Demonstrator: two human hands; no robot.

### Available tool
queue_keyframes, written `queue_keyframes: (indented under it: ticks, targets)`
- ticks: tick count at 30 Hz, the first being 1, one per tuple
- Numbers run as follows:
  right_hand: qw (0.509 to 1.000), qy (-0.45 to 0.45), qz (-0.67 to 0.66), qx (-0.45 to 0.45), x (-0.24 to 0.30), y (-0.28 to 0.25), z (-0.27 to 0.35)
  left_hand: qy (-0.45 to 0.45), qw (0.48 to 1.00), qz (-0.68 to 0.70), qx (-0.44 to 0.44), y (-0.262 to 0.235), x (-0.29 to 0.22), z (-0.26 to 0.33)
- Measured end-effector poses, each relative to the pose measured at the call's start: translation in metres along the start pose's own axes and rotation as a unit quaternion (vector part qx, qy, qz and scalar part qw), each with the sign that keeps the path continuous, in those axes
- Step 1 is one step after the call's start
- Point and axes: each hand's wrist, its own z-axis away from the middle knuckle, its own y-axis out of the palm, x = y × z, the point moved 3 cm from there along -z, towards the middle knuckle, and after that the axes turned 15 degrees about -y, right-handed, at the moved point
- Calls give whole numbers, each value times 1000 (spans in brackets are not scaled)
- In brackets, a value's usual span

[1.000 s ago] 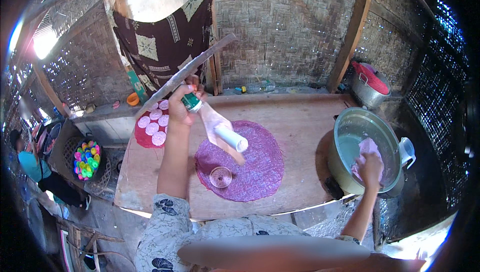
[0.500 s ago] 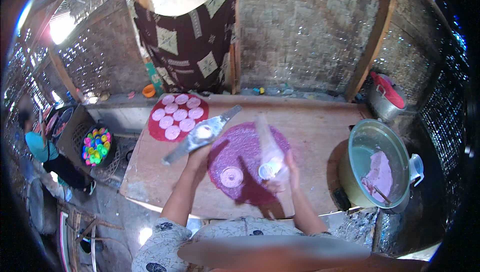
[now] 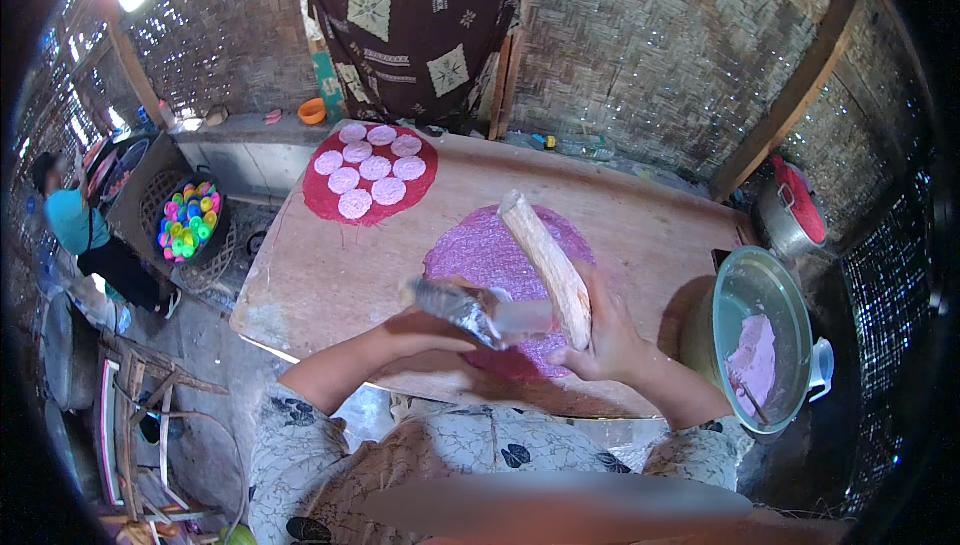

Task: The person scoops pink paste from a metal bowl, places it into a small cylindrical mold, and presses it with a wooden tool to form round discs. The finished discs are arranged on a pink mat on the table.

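My left hand (image 3: pixel 425 333) is closed on a grey metal-faced press (image 3: pixel 465 310), blurred by motion, with a pale cylinder at its right end. In my right hand (image 3: pixel 612 335) a thick, pale wooden stick (image 3: pixel 548 260) is gripped near its lower end, its top tilted away to the left. The cylinder comes up close beside the stick; whether they touch I cannot tell. Below both hands lies a round purple-pink mat (image 3: pixel 462 245), its near-left part hidden by my hand and the press. Farther left, several pale pink lacy rounds (image 3: pixel 375 167) lie on a round red mat (image 3: pixel 318 202).
A large green basin (image 3: pixel 722 305) with pink dough (image 3: pixel 752 360) stands right of the wooden table (image 3: pixel 330 265); behind it is a metal pot (image 3: pixel 785 215). At left are a basket of colourful cups (image 3: pixel 188 225) and another person (image 3: pixel 75 230).
The press has swung round and come nearer my body, and the hands have closed toward each other. The stick now leans left. The pink round on the near mat is no longer visible. My view has shifted.
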Motion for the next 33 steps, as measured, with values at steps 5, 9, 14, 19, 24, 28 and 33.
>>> queue_keyframes:
  ticks: [5, 9, 14, 19, 24, 28, 33]
  targets:
    - [996, 12, -87, 30, -17, 24, 14, -3, 994, -40, 106, 61, 56, -20]
    - [987, 86, -131, 47, -18, 36, 20, -47, 985, 47, 160, 53, 36, -13]
    - [818, 209, -521, 127, -77, 15, 43, 35, 992, -83, 85, 25, 31, -24]
    - [658, 144, -690, 266, -83, 29, 87, 117, 991, 60, -12, -33, -21, -10]
    - [550, 131, -789, 240, -77, 37, 45, 271, 798, 537, 29, -87, -86, -33]
    - [561, 169, -784, 204, -79, 34, 37, 219, 816, 535, 7, -96, -68, -65]
    - [634, 364, -669, 135, -117, 40, 38, 184, 654, 723, 124, -88, 66, -121]
